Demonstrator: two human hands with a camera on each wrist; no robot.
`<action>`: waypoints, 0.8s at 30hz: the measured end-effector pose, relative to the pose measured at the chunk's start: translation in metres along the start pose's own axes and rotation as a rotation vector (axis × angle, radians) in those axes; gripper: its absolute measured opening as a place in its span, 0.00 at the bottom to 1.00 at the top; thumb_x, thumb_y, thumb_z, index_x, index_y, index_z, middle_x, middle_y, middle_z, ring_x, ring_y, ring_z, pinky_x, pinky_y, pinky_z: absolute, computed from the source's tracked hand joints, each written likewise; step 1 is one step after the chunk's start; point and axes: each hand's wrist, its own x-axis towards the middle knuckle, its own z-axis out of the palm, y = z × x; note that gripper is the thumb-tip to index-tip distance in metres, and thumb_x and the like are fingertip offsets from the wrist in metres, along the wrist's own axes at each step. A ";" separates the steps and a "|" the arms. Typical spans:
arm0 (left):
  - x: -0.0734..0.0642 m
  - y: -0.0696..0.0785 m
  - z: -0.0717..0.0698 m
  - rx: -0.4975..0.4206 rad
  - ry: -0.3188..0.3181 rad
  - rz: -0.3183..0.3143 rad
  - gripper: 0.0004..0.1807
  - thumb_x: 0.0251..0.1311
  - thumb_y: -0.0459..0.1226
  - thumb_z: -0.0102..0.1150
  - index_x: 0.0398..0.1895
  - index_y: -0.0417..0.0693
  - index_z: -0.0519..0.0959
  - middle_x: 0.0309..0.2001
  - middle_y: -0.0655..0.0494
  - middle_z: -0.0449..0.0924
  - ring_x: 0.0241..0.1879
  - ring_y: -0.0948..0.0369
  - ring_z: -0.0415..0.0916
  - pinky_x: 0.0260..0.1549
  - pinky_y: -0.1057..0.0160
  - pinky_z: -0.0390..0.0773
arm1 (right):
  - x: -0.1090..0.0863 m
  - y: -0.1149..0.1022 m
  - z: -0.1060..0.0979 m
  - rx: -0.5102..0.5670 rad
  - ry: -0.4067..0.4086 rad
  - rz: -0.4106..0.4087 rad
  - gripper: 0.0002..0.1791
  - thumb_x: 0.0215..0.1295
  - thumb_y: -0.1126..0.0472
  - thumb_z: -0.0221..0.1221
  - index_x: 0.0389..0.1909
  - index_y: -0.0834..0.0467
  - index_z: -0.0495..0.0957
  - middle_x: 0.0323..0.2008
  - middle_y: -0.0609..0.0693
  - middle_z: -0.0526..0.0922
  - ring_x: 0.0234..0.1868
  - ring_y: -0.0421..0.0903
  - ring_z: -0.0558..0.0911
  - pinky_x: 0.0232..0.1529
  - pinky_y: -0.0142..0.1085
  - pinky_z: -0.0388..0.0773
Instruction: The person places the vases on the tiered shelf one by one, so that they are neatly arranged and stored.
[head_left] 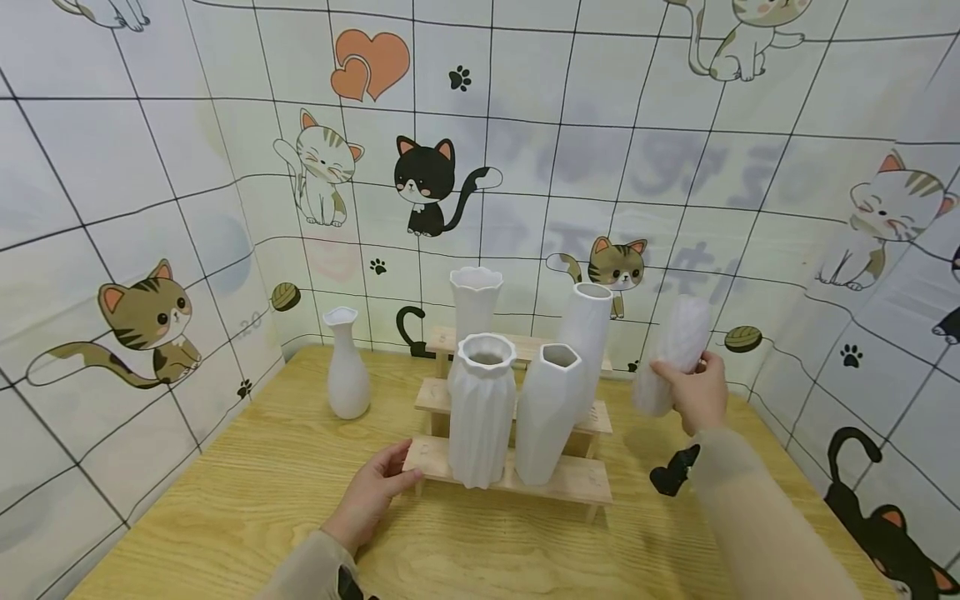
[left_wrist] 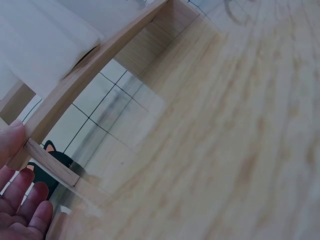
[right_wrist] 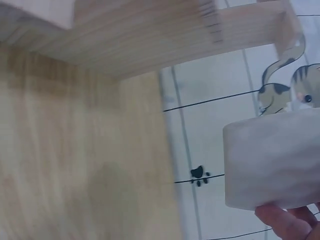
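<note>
My right hand point(head_left: 699, 387) grips a white vase point(head_left: 686, 333) with a faintly patterned surface, slightly tilted, right of the wooden tiered stand point(head_left: 588, 477). In the right wrist view the vase's base point(right_wrist: 270, 160) shows with fingertips against its side. At the stand's lowest step, my left hand point(head_left: 375, 492) pinches the left end, thumb on top and fingers below. On that step stand a fluted vase point(head_left: 482, 417) and a faceted vase point(head_left: 550, 417). Behind them are a tall wavy-rimmed vase point(head_left: 476, 302) and a tall round-mouthed vase point(head_left: 588, 333), their lower parts partly hidden.
A narrow-necked white vase point(head_left: 348, 375) stands on the wooden table point(head_left: 285, 467) left of the stand. Behind and at both sides hangs a gridded sheet point(head_left: 525, 183) printed with cats, close to the table's back edge.
</note>
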 end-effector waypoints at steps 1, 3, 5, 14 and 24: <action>0.000 0.000 0.000 0.000 -0.001 0.000 0.37 0.58 0.44 0.67 0.69 0.45 0.65 0.61 0.45 0.68 0.60 0.50 0.66 0.59 0.47 0.67 | 0.000 -0.006 -0.001 -0.007 -0.005 -0.003 0.59 0.56 0.43 0.67 0.75 0.57 0.38 0.71 0.62 0.53 0.67 0.62 0.61 0.55 0.59 0.70; -0.001 0.001 0.001 0.004 0.000 0.005 0.37 0.58 0.44 0.66 0.69 0.44 0.65 0.61 0.45 0.68 0.59 0.50 0.66 0.58 0.47 0.67 | 0.001 -0.017 -0.002 -0.013 -0.016 -0.014 0.59 0.56 0.43 0.67 0.75 0.57 0.38 0.71 0.62 0.53 0.67 0.63 0.61 0.54 0.60 0.71; -0.001 0.001 0.001 0.004 0.001 0.010 0.36 0.59 0.43 0.66 0.69 0.43 0.65 0.61 0.44 0.68 0.59 0.49 0.66 0.58 0.47 0.67 | 0.001 -0.028 -0.003 -0.021 -0.026 -0.023 0.58 0.56 0.43 0.66 0.75 0.57 0.38 0.71 0.62 0.53 0.67 0.63 0.61 0.53 0.60 0.71; 0.000 0.001 0.000 0.008 0.008 0.001 0.37 0.57 0.44 0.67 0.69 0.45 0.65 0.62 0.44 0.68 0.60 0.49 0.65 0.59 0.47 0.67 | 0.001 -0.073 -0.002 -0.013 -0.091 -0.102 0.56 0.58 0.45 0.66 0.75 0.59 0.41 0.65 0.63 0.56 0.64 0.65 0.63 0.49 0.62 0.72; 0.001 -0.001 -0.001 0.021 0.000 0.004 0.38 0.57 0.45 0.67 0.69 0.44 0.65 0.64 0.43 0.65 0.62 0.47 0.63 0.60 0.44 0.65 | 0.003 -0.100 0.013 -0.007 -0.187 -0.162 0.55 0.57 0.44 0.66 0.74 0.58 0.42 0.57 0.58 0.59 0.62 0.63 0.64 0.48 0.63 0.73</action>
